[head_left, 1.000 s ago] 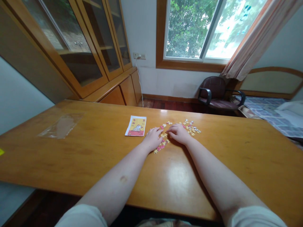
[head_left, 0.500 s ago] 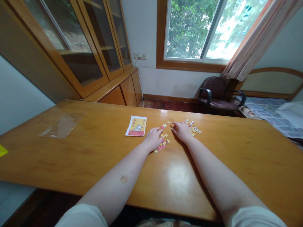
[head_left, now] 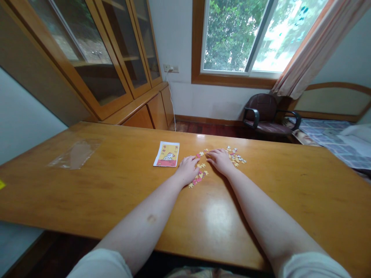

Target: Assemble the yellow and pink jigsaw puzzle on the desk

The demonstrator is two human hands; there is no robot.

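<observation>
Though among many puzzle pieces, two hands, one card.

Table glossy wood; bag clear, wrinkled plastic; picture sheet paper-like; puzzle pieces cardboard-like.

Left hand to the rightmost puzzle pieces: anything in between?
Yes. The right hand is squarely between the left hand and the rightmost puzzle pieces. A few yellow pieces also lie on the table in the gap between the hands.
</observation>
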